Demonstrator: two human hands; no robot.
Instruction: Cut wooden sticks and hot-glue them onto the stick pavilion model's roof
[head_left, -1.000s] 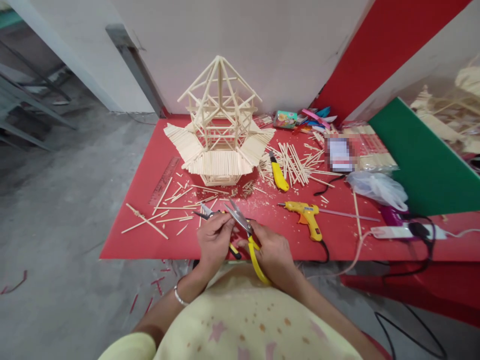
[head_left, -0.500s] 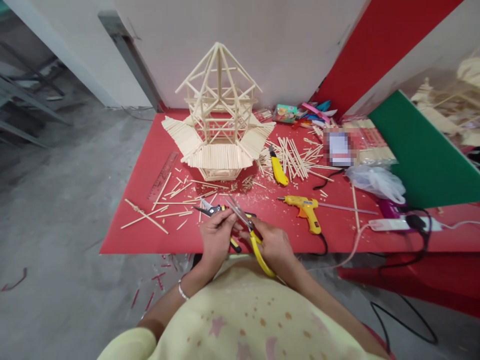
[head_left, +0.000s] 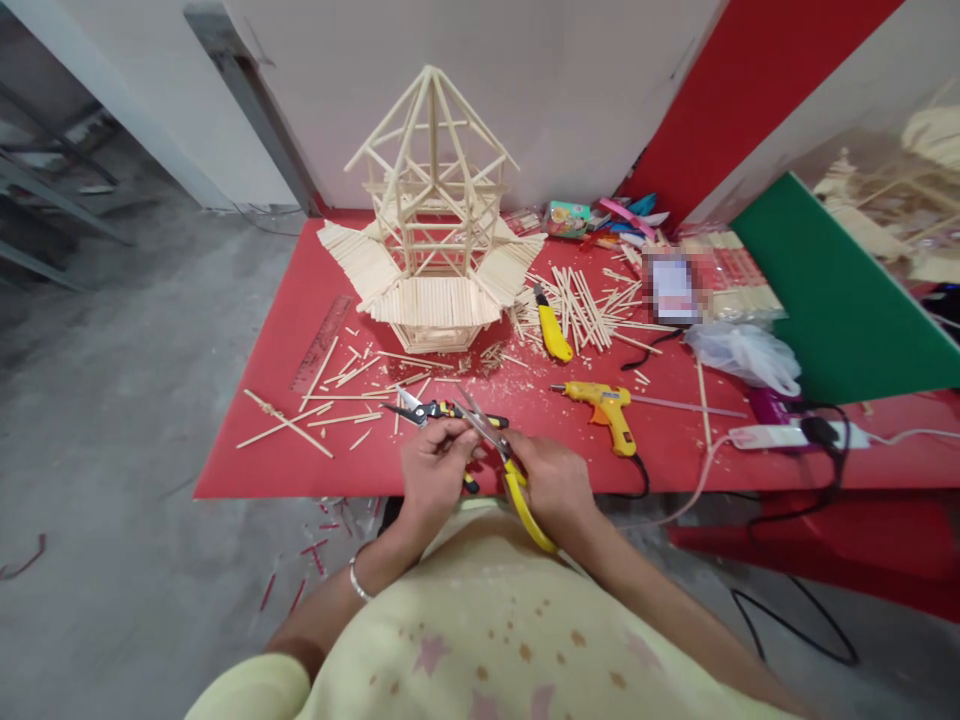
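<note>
Yellow-handled scissors are in my right hand, their metal blades slightly parted and pointing up and left. My left hand is closed in a pinch beside the blades; what its fingertips hold is too small to make out. Just beyond my hands, black-and-yellow snips lie on the red tabletop with jaws apart, partly covered by my left hand. Farther back stands a pagoda-like model of pale wooden sticks, with an open roof frame above a slatted lower roof.
Loose sticks and a yellow utility knife lie right of the model. A yellow glue gun rests nearer, its cord trailing toward a power strip. At left are a ruler and cut sticks. A green board leans at right.
The view has shifted a little, so the table and model sit slightly higher and farther left. My hands keep nearly the same pose, with the scissors beside my left fingertips.
</note>
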